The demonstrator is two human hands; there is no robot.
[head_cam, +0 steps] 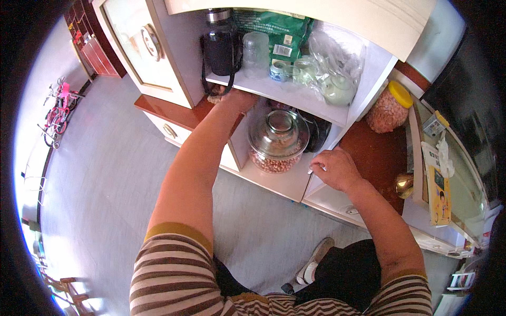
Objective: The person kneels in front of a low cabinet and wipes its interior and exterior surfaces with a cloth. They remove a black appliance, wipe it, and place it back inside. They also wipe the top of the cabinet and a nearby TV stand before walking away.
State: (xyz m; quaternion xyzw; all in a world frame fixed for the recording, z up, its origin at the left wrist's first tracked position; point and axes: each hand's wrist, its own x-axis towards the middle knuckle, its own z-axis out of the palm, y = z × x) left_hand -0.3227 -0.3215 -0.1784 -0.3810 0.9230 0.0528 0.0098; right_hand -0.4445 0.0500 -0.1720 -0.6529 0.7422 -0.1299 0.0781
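Observation:
My left hand (235,98) reaches to the left end of the cabinet's middle shelf (288,94), just below a black bottle (218,49) with a strap; its fingers are partly hidden, so its hold cannot be made out. My right hand (336,168) is at the front edge of the cabinet's right divider, fingers curled, and whether it grips anything is unclear. Between the hands, in the lower compartment, stands a lidded glass jar (278,144) with reddish nuts or beans inside. Dark items lie behind it.
The upper shelf holds a clear glass jar (255,55), a green bag (284,33) and a teapot (336,89) in clear plastic. A yellow-lidded jar (389,106) stands on the brown counter at right. An open glazed door (138,39) is at upper left.

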